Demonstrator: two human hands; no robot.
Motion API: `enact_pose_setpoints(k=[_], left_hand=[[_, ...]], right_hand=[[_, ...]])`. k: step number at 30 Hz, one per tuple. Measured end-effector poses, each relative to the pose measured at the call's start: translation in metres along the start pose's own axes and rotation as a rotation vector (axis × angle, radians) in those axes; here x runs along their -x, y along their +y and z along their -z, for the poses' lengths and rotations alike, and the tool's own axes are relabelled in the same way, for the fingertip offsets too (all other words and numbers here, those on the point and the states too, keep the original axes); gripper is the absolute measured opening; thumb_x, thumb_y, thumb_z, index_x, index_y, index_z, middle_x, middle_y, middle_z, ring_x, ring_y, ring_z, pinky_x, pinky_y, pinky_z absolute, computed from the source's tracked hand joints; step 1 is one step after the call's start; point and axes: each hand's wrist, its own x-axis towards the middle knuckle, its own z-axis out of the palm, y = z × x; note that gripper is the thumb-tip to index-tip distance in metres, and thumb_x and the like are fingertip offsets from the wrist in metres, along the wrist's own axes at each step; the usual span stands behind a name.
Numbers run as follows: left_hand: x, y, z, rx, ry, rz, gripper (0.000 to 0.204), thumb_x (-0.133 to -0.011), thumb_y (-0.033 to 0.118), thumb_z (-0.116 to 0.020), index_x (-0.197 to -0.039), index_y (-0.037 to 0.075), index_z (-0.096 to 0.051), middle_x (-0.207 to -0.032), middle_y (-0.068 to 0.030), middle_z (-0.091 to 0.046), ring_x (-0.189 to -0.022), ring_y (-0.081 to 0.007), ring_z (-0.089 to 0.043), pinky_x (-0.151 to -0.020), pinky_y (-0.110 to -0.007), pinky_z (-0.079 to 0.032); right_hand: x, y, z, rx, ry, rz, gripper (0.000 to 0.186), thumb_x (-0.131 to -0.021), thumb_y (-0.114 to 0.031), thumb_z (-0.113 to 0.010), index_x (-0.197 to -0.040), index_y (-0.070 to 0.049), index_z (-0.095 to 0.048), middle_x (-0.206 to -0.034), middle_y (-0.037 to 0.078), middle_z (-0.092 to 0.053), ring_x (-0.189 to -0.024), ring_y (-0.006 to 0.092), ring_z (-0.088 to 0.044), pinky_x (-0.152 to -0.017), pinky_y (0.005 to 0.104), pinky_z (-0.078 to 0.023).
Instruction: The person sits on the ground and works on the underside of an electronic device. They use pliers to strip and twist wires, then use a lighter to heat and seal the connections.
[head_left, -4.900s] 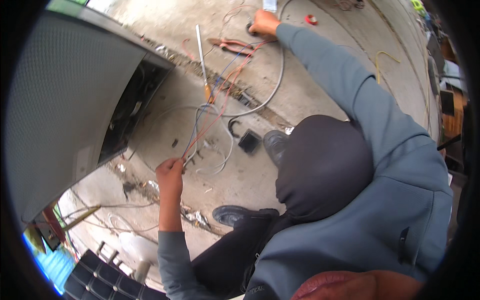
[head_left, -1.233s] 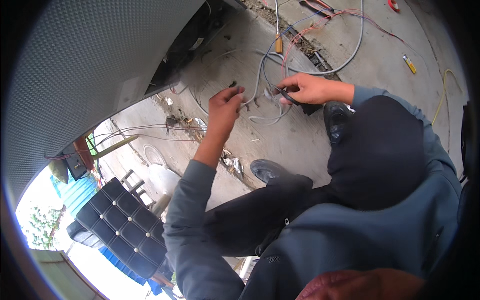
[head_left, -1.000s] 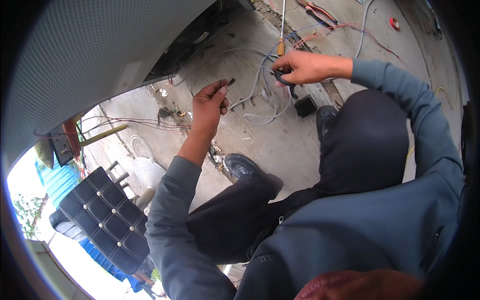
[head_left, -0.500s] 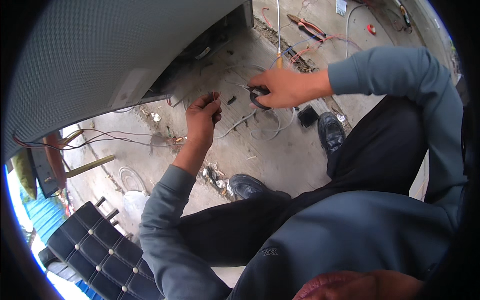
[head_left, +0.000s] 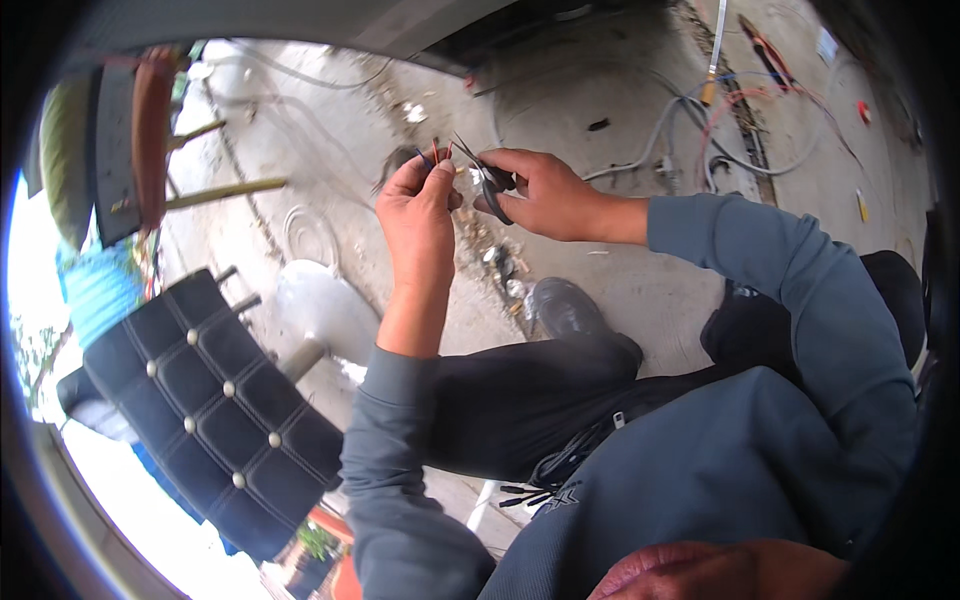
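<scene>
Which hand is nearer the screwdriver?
Right. The right hand, holding scissors, is below and left of the screwdriver in the picture; the left hand, holding wires, is farther left.

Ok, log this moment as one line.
left hand: holding thin wires | right hand: holding scissors close to the wires | ground: screwdriver, pliers

White daylight glares beyond the black tufted cushion (head_left: 215, 400), below-left of the bare left hand (head_left: 418, 220); rightward, grey concrete floor (head_left: 560, 100) blurs; edges bend into black.
</scene>
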Motion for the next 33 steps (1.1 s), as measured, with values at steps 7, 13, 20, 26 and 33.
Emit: enact_pose_setpoints(k=[7,13,20,26,33], left_hand=[[0.045,0.009,0.025,0.099,0.186,0.082,0.015,-0.092,0.010,-0.068,-0.104,0.001,-0.066,-0.085,-0.0013,-0.062,-0.060,-0.0064,-0.048,-0.053,-0.024,-0.043],[0.035,0.001,0.006,0.129,0.163,0.064,0.009,-0.093,0.010,-0.065,-0.096,0.002,-0.066,-0.074,0.0000,-0.058,-0.052,-0.0047,-0.043,-0.047,-0.022,-0.037],[0.027,0.004,-0.015,0.069,0.097,0.108,0.007,-0.090,0.008,-0.069,-0.093,0.004,-0.064,-0.077,-0.0007,-0.061,-0.054,-0.0042,-0.045,-0.044,-0.020,-0.033],[0.039,-0.001,-0.010,0.082,0.128,0.110,0.007,-0.089,0.008,-0.069,-0.093,0.005,-0.064,-0.077,-0.0003,-0.061,-0.052,-0.0039,-0.044,-0.043,-0.020,-0.030],[0.047,-0.004,-0.009,0.040,0.170,0.079,0.006,-0.089,0.008,-0.069,-0.091,0.005,-0.064,-0.074,0.0008,-0.059,-0.052,-0.0035,-0.043,-0.044,-0.020,-0.031]], right_hand=[[-0.003,-0.012,-0.007,-0.108,-0.213,0.128,0.042,-0.084,-0.024,-0.076,-0.118,-0.003,-0.064,-0.088,0.014,-0.066,-0.078,0.0242,-0.063,-0.076,0.0345,-0.050],[0.007,-0.011,0.011,-0.022,-0.222,0.095,0.046,-0.085,-0.032,-0.073,-0.120,-0.003,-0.064,-0.090,0.016,-0.069,-0.082,0.0313,-0.066,-0.076,0.0381,-0.050],[0.003,-0.005,0.031,0.082,-0.221,0.095,0.052,-0.086,-0.029,-0.074,-0.130,-0.004,-0.061,-0.098,0.019,-0.069,-0.083,0.0317,-0.066,-0.077,0.0387,-0.051],[0.006,-0.016,0.037,0.079,-0.290,0.112,0.038,-0.086,-0.029,-0.067,-0.115,-0.005,-0.066,-0.082,0.018,-0.069,-0.077,0.0365,-0.066,-0.072,0.0436,-0.050],[0.007,-0.016,0.035,0.132,-0.340,0.161,0.044,-0.086,-0.027,-0.071,-0.122,-0.002,-0.063,-0.081,0.022,-0.065,-0.077,0.0383,-0.064,-0.069,0.0454,-0.047]])
